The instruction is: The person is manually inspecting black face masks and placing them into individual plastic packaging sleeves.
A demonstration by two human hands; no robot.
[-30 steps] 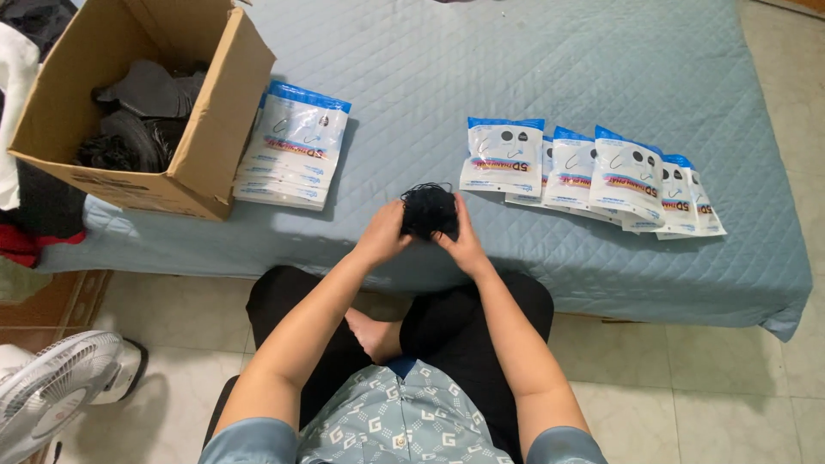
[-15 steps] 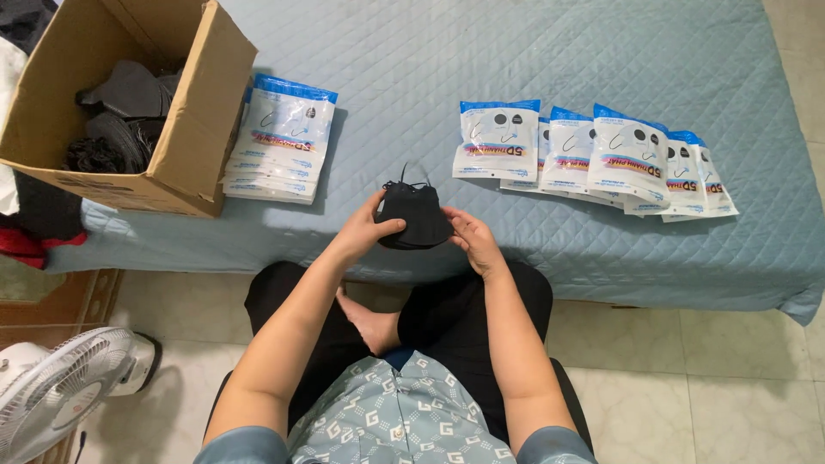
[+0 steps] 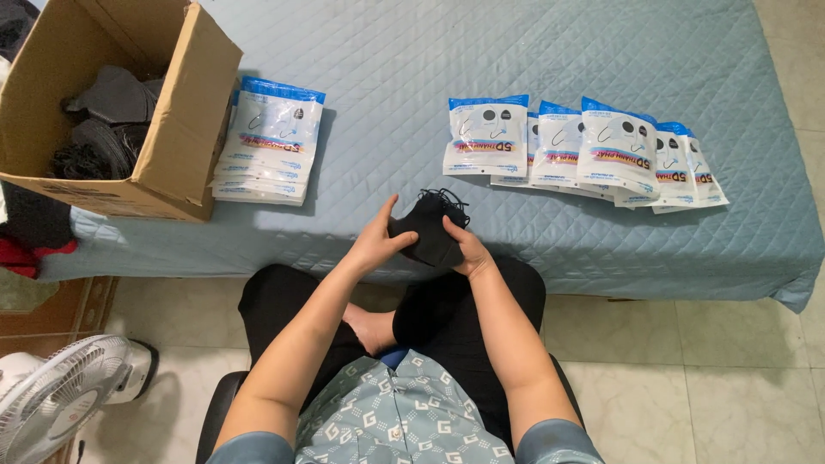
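Since half a second ago I see the soft black fabric face mask [image 3: 430,230] folded smaller and tilted, my left hand [image 3: 376,242] and right hand [image 3: 467,249] both pinching it at the near edge of the quilted blue-grey bed cover [image 3: 533,51], so folding seems underway.

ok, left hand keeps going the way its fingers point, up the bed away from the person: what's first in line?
The left hand holds the black face mask with the right hand. Its fingers point up and slightly right. Beyond them lies only bare quilted bedcover; the path looks free, passing left of the row of packets.
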